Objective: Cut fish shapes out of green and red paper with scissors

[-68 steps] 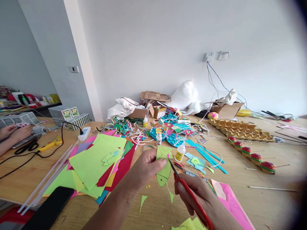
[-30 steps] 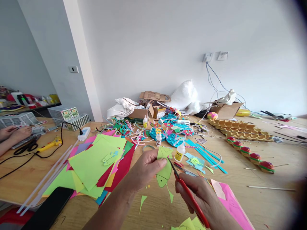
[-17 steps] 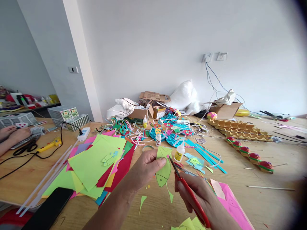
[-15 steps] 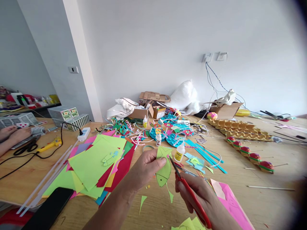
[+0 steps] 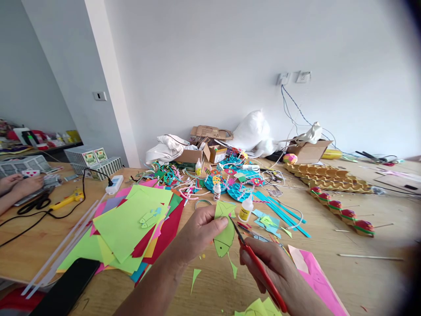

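My left hand (image 5: 205,226) pinches a light green paper fish (image 5: 223,241) with a drawn outline, its head with a dot eye pointing down. A thin green offcut (image 5: 233,266) hangs by the fish's lower right edge. Red-handled scissors (image 5: 259,267) are gripped in my right hand (image 5: 269,259), their blades at the right edge of the paper near the tail. A green paper scrap (image 5: 195,277) lies on the table below, and more green pieces (image 5: 258,308) sit at the bottom edge.
Stacked coloured paper (image 5: 131,219) lies left, beside a black phone (image 5: 67,285). Glue bottles (image 5: 246,208) stand behind my hands. Egg trays (image 5: 329,179) are at right, pink paper (image 5: 320,278) nearer. At far left, another person's hands (image 5: 28,184) work near a yellow glue gun (image 5: 67,199).
The scissor blades look more closed than before, and my right hand has shifted slightly. My left hand keeps the paper fish in the same place.
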`<state>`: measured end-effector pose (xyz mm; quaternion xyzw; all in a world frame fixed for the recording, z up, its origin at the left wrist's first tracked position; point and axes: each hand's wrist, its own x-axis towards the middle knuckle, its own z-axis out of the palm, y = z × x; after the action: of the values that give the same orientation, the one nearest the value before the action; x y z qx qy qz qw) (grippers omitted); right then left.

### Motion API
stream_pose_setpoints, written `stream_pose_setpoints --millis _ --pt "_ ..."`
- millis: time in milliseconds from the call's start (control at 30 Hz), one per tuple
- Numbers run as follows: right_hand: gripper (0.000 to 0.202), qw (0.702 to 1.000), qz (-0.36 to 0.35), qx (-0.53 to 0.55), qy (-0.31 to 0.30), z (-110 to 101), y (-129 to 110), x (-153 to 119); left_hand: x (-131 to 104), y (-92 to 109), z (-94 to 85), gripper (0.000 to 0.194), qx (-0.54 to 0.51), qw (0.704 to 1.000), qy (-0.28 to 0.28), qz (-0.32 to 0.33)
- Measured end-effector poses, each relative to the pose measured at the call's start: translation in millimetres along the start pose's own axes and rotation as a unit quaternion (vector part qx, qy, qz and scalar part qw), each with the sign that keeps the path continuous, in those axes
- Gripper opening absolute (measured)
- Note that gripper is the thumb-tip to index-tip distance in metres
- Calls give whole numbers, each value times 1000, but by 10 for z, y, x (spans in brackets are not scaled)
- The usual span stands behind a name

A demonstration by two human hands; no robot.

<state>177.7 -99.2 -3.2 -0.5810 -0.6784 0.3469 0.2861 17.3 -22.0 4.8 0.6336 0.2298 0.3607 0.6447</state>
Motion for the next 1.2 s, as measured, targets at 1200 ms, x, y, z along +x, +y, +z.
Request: stream_pose_setpoints --millis 1200 --pt "51 1000 -7 12 -10 -5 15 1 9 -52 -12 21 11 1000 -12 25"
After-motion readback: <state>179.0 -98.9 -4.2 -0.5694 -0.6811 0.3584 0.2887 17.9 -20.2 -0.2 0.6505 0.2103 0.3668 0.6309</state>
